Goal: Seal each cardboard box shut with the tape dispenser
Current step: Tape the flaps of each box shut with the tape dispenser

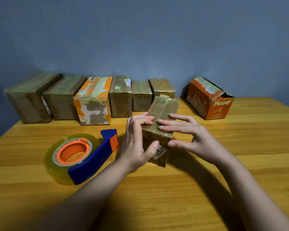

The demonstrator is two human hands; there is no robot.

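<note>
A small brown cardboard box [163,112], wrapped in shiny tape, stands in the middle of the wooden table [157,189]. My left hand [135,140] holds its left side, fingers bent over the top, thumb against the near face. My right hand [187,132] presses its fingers onto the top near the front edge, thumb on the near face by a white label. The blue tape dispenser [83,155], with an orange core and a clear tape roll, lies on its side on the table just left of my left hand; neither hand touches it.
Several taped boxes stand in a row along the grey wall at the back, among them an orange and white one [93,102]. An orange box marked PRAMY [208,99], its end flap open, sits at the back right.
</note>
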